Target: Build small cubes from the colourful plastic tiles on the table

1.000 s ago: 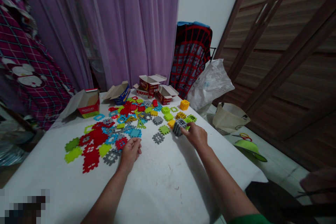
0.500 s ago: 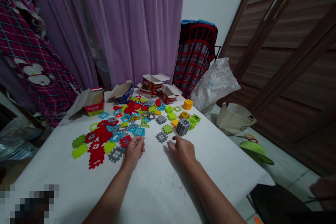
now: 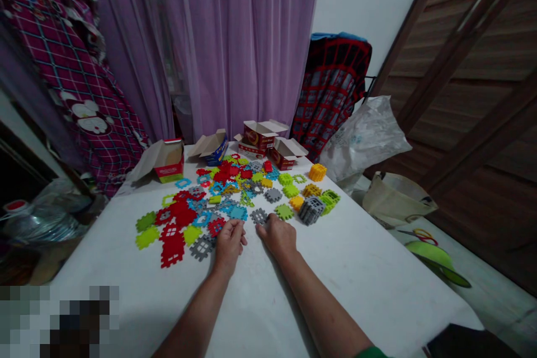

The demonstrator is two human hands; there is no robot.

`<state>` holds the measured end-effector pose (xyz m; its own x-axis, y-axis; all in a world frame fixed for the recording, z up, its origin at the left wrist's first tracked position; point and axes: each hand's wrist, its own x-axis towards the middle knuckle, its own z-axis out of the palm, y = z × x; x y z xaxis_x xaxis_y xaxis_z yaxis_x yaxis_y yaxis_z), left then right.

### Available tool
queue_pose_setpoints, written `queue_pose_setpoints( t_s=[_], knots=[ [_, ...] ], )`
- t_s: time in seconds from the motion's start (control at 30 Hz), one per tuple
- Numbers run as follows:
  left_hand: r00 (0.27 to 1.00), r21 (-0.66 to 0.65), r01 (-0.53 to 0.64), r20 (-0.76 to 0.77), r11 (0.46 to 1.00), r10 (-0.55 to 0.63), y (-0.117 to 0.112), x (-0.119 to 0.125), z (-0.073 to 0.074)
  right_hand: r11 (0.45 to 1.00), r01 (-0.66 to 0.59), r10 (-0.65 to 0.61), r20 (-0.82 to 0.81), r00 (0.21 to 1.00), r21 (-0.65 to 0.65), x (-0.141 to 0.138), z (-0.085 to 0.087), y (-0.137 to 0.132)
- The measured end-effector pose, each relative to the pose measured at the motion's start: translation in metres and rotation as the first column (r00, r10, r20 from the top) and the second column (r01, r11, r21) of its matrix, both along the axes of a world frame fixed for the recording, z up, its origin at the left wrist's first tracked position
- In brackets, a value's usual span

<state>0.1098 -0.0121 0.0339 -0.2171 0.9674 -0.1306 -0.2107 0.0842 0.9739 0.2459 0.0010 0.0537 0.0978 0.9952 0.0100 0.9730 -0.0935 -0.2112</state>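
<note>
My left hand (image 3: 230, 241) rests on the white table (image 3: 356, 268) with its fingers curled in and nothing visible in them. It lies beside a red tile (image 3: 216, 226) and a grey lattice tile (image 3: 202, 246). My right hand (image 3: 278, 236) lies flat next to it, fingers stretched toward a small grey lattice tile (image 3: 259, 216) and touching its near edge. A grey cube built of tiles (image 3: 311, 210) stands to the right of that hand, apart from it. Several flat plastic tiles (image 3: 197, 207) in red, green, blue, yellow and grey spread across the table behind both hands.
A yellow cube (image 3: 318, 172) stands at the far right of the pile. Several opened cardboard boxes (image 3: 262, 135) line the table's far edge, one red box (image 3: 165, 160) at the left. Purple curtains hang behind. Bags (image 3: 398, 201) and scissors lie on the floor to the right.
My right hand let go of the grey cube and moved left and nearer, to the small grey tile. The left hand stayed put. The view shifted left.
</note>
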Motion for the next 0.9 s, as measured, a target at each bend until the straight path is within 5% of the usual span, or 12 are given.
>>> queue_pose_setpoints(
  t_s=[0.53,0.7,0.9],
  knots=[
    [0.999,-0.072,0.032,0.033,0.997,-0.029,0.001,0.000,0.000,0.994,0.096,-0.095,-0.033,0.995,0.045,-0.005,-0.010,0.016],
    [0.999,-0.057,0.047,-0.016,0.997,-0.048,-0.002,0.001,-0.004,1.000,0.004,-0.002,-0.070,0.998,0.030,-0.001,-0.009,0.007],
    [0.982,-0.027,0.072,-0.173,0.997,-0.076,0.004,-0.004,-0.014,0.961,-0.263,0.278,-0.252,0.927,0.089,0.023,-0.023,-0.005]
  ],
)
